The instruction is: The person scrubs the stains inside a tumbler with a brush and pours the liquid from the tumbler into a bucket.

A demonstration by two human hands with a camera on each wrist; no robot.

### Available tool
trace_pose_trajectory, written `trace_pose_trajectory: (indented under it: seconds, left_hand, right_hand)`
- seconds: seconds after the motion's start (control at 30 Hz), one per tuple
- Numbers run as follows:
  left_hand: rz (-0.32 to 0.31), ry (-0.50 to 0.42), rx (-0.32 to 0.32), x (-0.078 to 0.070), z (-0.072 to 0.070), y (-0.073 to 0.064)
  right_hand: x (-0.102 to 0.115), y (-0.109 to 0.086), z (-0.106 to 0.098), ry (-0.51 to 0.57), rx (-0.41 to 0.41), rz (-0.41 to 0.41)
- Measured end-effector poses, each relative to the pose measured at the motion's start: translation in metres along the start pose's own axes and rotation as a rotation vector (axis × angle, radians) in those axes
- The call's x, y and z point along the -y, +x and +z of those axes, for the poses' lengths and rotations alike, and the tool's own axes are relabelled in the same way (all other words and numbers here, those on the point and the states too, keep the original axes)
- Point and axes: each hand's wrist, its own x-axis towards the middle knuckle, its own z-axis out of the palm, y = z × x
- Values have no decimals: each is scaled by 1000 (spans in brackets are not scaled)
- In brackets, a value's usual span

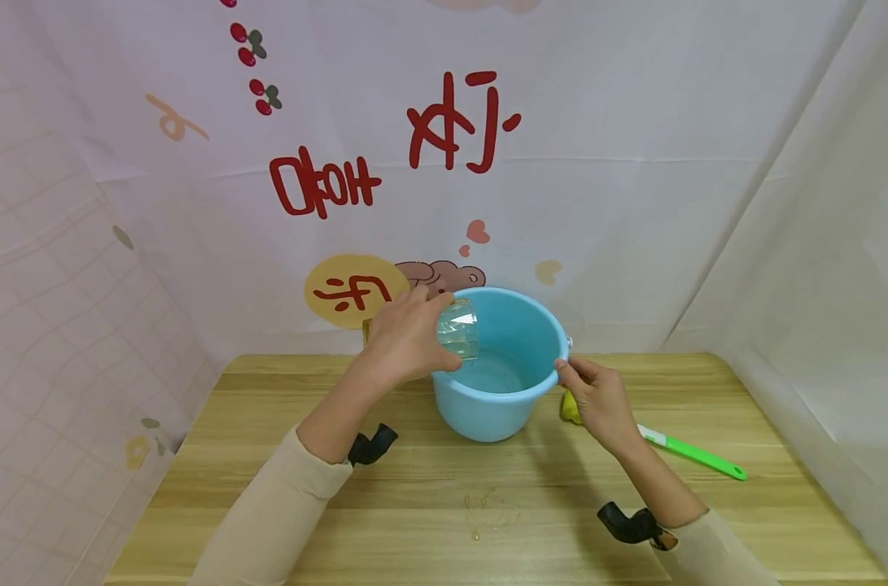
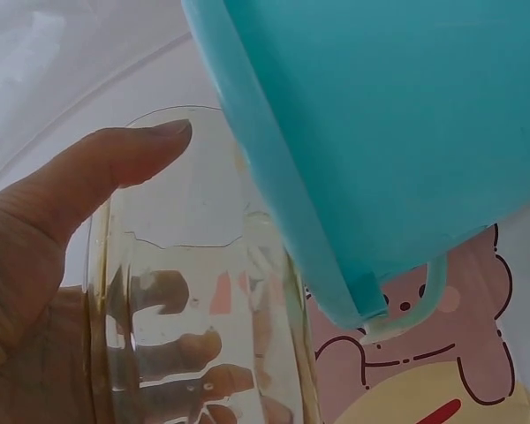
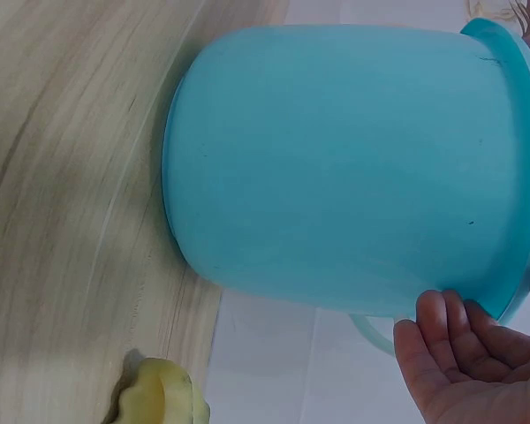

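A light-blue plastic bucket [image 1: 483, 415] stands upright on the wooden table; a little clear liquid appears to lie at its bottom. My left hand [image 1: 403, 338] grips a clear amber-tinted glass [image 1: 460, 330], tipped nearly sideways with its mouth over the bucket's left rim. Through the glass wall [image 2: 185, 203] in the left wrist view, the curled fingers show. At the bucket's right rim, my right hand [image 1: 601, 399] pinches the edge between thumb and fingers. Beneath the right hand lies a sponge brush with a yellow head [image 1: 570, 408] and green-and-white handle [image 1: 703, 457].
Small wet drops [image 1: 487, 513] mark the wooden table [image 1: 407, 529] in front of the bucket. A white printed cloth [image 1: 597, 203] hangs close behind the table and along both sides. The bucket's handle [image 3: 371, 334] hangs at its side.
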Motion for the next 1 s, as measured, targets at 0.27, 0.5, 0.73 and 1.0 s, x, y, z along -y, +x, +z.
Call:
trace_pose_trajectory:
  seconds: [0.27,0.5,0.73,1.0]
  left_hand:
    - [8,21,6,0,-1,2]
    - [6,54,13,-2,-1,3]
    - [21,66,12,-3,-1,4]
    - [24,66,16,-4,-2,4]
  right_hand:
    - [1,1,0,-21,-11,1]
    - [0,1,0,-20,-5,1]
    - [0,2,0,-20,-10,-6]
    - [0,3,1,-28,-11,13]
